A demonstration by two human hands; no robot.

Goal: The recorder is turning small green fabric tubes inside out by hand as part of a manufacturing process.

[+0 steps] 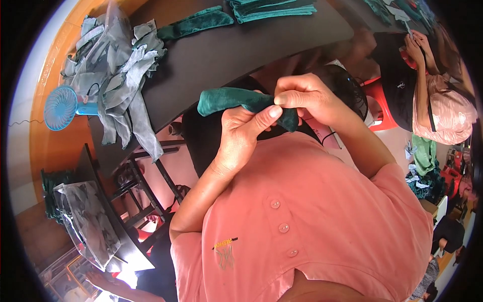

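Observation:
A narrow dark green velvet piece, folded or tube-like, is held in front of my chest by both hands. My left hand grips it from below, the thumb pressed along its middle. One rounded end sticks out to the left past those fingers. With thumb and forefinger, my right hand pinches the cloth close to the left thumb tip. The other end hangs down between the hands. Whether anything small sits within the pinch is hidden.
On the dark table lie a stack of green velvet pieces, a single green strip and a heap of grey strips hanging over its edge. A blue fan stands at left. Another person works at right, near a red stool.

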